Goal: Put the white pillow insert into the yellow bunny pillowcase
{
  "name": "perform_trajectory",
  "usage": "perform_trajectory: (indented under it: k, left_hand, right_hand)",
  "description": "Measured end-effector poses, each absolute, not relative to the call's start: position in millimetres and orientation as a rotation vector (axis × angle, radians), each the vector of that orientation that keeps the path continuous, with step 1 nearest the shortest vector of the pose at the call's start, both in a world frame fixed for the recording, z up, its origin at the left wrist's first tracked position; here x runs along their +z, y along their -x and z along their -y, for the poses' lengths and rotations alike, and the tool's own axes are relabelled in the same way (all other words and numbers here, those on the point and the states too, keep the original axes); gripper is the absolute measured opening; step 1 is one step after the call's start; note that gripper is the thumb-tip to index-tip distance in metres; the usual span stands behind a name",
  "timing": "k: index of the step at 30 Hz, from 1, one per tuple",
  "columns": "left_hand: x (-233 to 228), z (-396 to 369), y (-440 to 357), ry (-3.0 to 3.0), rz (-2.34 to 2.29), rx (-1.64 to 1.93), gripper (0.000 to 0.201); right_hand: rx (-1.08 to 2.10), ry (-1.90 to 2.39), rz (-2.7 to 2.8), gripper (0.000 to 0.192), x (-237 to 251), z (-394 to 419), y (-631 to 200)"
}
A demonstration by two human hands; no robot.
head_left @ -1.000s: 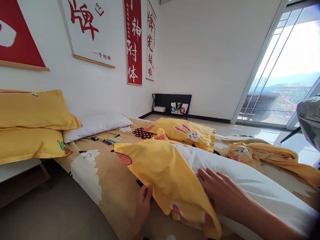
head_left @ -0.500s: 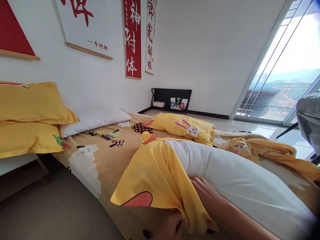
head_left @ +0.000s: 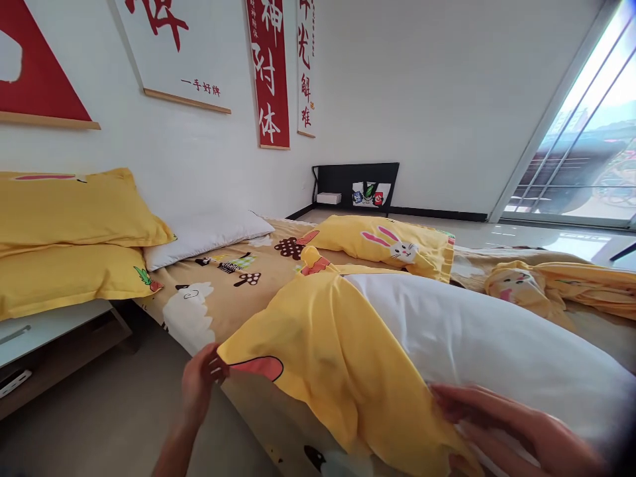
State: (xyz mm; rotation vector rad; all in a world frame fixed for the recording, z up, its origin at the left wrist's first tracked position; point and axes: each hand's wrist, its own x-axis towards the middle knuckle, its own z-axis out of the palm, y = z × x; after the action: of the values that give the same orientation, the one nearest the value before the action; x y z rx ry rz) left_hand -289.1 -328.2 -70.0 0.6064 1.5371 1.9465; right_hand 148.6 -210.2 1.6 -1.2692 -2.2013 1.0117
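A yellow pillowcase [head_left: 318,331] with a pink patch is partly drawn over one end of a white pillow [head_left: 477,331], most of which is bare. At the left, my left hand [head_left: 201,377] is closed on the pillowcase's far corner and stretches it outward. Opposite, my right hand [head_left: 501,417] has its fingers pinched on the pillowcase's open edge, beside the white pillow. Both lie on the brown bed sheet [head_left: 268,285] with sheep and mushroom prints, near the bed's edge.
Two yellow pillows [head_left: 74,218] are stacked on a white nightstand [head_left: 54,324]. A white pillow [head_left: 213,235] lies at the bed's head. Beyond are a rabbit-print yellow pillow [head_left: 382,245] and bundled yellow cloth [head_left: 561,285]. A black panel [head_left: 352,179] stands near the wall.
My left hand has moved up and left to the pillowcase's corner. My right hand has come out from beside the pillow to the case's edge, lower right. The view has shifted.
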Motion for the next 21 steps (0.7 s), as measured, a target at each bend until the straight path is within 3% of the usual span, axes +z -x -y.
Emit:
perform_trajectory:
  k: [3, 7, 14, 19, 21]
  left_hand:
    - [-27.0, 298.0, 297.8, -0.792, -1.414, 1.508, 0.052]
    - [0.7, 254.0, 269.6, -0.989, -1.353, 1.165, 0.045]
    - [-7.3, 231.9, 265.9, -1.023, -1.516, 1.311, 0.038]
    - [9.4, 241.4, 243.3, -1.142, -1.515, 1.463, 0.028]
    - [25.0, 247.1, 226.5, -1.185, -1.483, 1.490, 0.028]
  right_hand:
    - [1.294, 1.281, 2.131, 0.065, 13.4, 210.9, -118.0]
    - [1.489, 1.001, 2.062, 0.070, 30.7, 220.7, -77.2]
    - [1.098, 1.285, 1.949, 0.054, 33.6, 209.0, -90.4]
    - [1.629, 1.068, 1.957, 0.053, 38.6, 222.4, -93.3]
    - [1.664, 0.970, 2.009, 0.051, 38.7, 232.9, -81.3]
